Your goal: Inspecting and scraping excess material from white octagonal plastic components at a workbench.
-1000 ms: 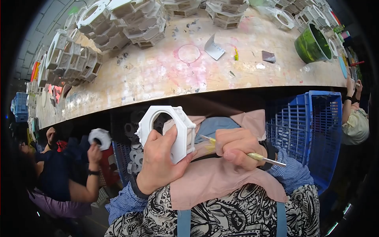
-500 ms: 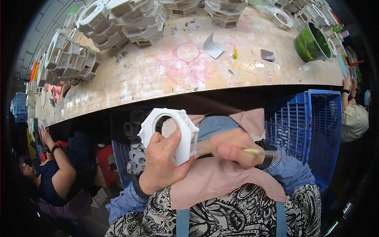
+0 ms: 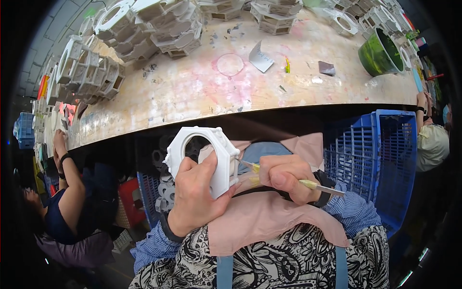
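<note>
My left hand [image 3: 196, 198] grips a white octagonal lantern-like frame [image 3: 222, 144], with a big round opening in its face and small posts along its side. The thumb presses on the face beside the opening. In my closed right hand [image 3: 292, 177] is a slim metal knife [image 3: 332, 190] with yellowish wrapping on its grip. Its pointed end reaches toward the posts of the frame; whether it touches them I cannot tell. The flat end sticks out past my wrist. Both hands are above a pink cloth [image 3: 274, 224] on my lap.
Stacked white frames [image 3: 89, 72] line the far side of the stained table [image 3: 192, 96]. A green-smeared tub [image 3: 378, 53] stands at the right. Blue crates [image 3: 395, 164] flank me, the left one holding white pieces. A person [image 3: 67, 202] sits at left, another at far right.
The frame has tilted and shifted slightly up and left in my left hand. My right hand, blurred before, is now steadier, with the knife's pointed end showing. The person at left has moved an arm.
</note>
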A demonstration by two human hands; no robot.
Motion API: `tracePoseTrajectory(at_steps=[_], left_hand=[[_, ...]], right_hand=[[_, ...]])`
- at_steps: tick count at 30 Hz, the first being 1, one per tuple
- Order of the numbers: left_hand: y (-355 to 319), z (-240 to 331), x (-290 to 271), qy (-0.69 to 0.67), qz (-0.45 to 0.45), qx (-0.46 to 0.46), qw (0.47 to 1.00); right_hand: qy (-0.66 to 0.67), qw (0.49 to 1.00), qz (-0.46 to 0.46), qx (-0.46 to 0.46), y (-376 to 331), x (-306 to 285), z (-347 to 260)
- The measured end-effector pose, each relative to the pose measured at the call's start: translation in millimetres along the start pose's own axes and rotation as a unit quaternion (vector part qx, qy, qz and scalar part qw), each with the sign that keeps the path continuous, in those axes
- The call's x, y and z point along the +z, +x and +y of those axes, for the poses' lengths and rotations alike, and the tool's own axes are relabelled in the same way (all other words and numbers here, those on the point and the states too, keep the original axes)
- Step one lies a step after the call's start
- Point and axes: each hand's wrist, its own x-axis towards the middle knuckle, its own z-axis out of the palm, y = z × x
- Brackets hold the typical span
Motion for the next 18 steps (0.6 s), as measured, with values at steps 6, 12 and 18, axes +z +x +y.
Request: tracePoseTrajectory(at_steps=[6, 12, 18], left_hand=[[-0.7, -1.9, 2.0, -0.006, -0.009, -0.005, 1.000], [-2.4, -1.9, 8.0, -0.031, 0.067, -0.007, 0.997], [6.2, -0.1, 4.9, 0.011, 0.057, 0.005, 0.998]], right_hand=[[0.022, 1.000, 0.010, 0.013, -2.0, 0.1, 0.2], [0.110, 0.993, -0.030, 0.025, -0.8, 5.6, 1.4], [0.087, 0.995, -0.024, 0.041, -0.2, 1.5, -9.9]])
